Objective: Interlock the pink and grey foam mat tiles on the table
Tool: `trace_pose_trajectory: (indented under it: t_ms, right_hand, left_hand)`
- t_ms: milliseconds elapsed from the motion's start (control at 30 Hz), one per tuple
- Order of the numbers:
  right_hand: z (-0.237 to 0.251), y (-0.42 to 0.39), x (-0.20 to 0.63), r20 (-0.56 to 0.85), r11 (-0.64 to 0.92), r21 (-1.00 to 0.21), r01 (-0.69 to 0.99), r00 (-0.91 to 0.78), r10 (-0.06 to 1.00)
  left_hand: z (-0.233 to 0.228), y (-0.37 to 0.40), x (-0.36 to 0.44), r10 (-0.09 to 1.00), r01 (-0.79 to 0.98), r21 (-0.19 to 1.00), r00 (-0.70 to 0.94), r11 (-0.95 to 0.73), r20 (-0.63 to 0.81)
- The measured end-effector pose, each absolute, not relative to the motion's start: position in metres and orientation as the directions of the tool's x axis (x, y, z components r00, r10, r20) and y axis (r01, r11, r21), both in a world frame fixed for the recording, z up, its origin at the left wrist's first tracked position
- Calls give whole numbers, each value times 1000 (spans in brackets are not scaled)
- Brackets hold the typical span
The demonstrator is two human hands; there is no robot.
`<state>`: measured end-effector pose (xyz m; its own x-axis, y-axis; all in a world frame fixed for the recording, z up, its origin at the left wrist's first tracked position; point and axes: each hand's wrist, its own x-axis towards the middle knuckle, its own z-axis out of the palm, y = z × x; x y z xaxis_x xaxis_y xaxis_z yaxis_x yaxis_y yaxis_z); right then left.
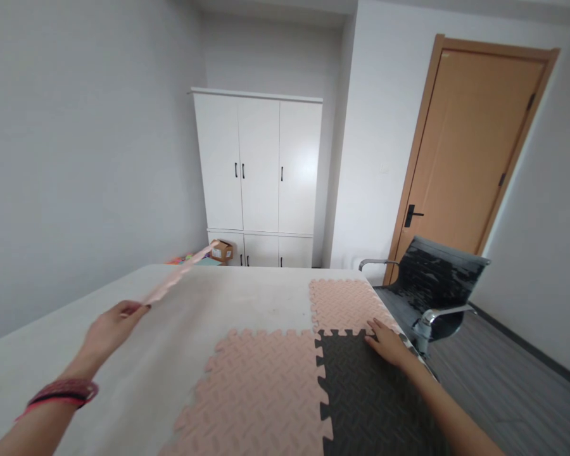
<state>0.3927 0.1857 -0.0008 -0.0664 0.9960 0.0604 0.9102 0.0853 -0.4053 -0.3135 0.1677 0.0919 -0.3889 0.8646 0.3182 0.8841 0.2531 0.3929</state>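
Raised over the left side of the table, a pink foam mat tile [178, 277] is seen nearly edge-on, its near end pinched in my left hand [116, 326]. My right hand [387, 342] lies with fingers stretched out over the seam between a black foam tile [361, 386] and the far pink foam tile [342, 301]. A large pink foam tile [266, 386] lies to the left of the black one. Their toothed edges meet along the seams. The lower ends of the near tiles are cut off by the frame.
The tiles lie on a white table [251, 301]. At its right stands a black chair [432, 278] with metal armrests. A cardboard box [222, 251] sits beyond the far edge, before a white cabinet [261, 164]. A wooden door [475, 145] is closed at the right.
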Motion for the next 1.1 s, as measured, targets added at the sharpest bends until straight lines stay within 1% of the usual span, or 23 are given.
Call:
trace_pose_trajectory:
  t_ms: [33, 100, 167, 233, 300, 367, 467, 533, 600, 700, 800, 867, 933, 1000, 1100]
  right_hand:
    - [8, 191, 381, 84, 132, -464, 876, -105, 991]
    - [25, 202, 351, 124, 224, -592, 774, -187, 974]
    - [39, 210, 317, 125, 266, -722, 639, -258, 958]
    - [46, 217, 284, 84, 234, -829, 508, -300, 950]
    - [45, 225, 260, 19, 146, -896, 420, -293, 956]
    - [38, 232, 248, -51, 39, -927, 373, -229, 972]
    - [23, 239, 252, -151, -104, -941, 323, -125, 981]
    - [15, 240, 263, -196, -153, -941, 301, -118, 973]
    - [10, 241, 271, -210, -155, -937, 313, -152, 966]
    - [7, 244, 273, -187, -85, -907, 412, -213, 959]
    - [7, 246, 264, -107, 68, -814, 577, -263, 959]
    - [9, 244, 256, -23, 184, -705, 685, -282, 959]
    - [13, 238, 250, 47, 264, -581, 770, -292, 955]
    - [17, 231, 245, 81, 310, -466, 829, -309, 948]
    - [25, 218, 238, 96, 365, -312, 877, -353, 931]
  left_hand:
    - [96, 175, -297, 897, 896, 418, -302, 151, 323]
    - [100, 189, -255, 937, 904, 424, -93, -63, 338]
    - [98, 199, -210, 940, 899, 399, 38, -181, 340]
    - [91, 209, -168, 931, 887, 371, 150, -275, 332]
    - [79, 217, -138, 918, 870, 345, 250, -353, 307]
    - [66, 224, -122, 916, 864, 329, 304, -381, 263]
    - [51, 229, -123, 930, 881, 309, 305, -358, 207]
    - [45, 229, -133, 940, 898, 291, 288, -332, 182]
    - [41, 227, -144, 949, 912, 270, 276, -309, 155]
    - [36, 227, -154, 958, 929, 237, 264, -284, 114]
    - [32, 230, -155, 962, 942, 199, 255, -269, 93]
    - [32, 231, -154, 962, 948, 168, 258, -269, 87]
    - [34, 232, -154, 960, 952, 132, 269, -277, 82]
    - [38, 230, -152, 957, 954, 89, 279, -285, 81]
    - [42, 225, -145, 955, 960, 16, 277, -280, 109]
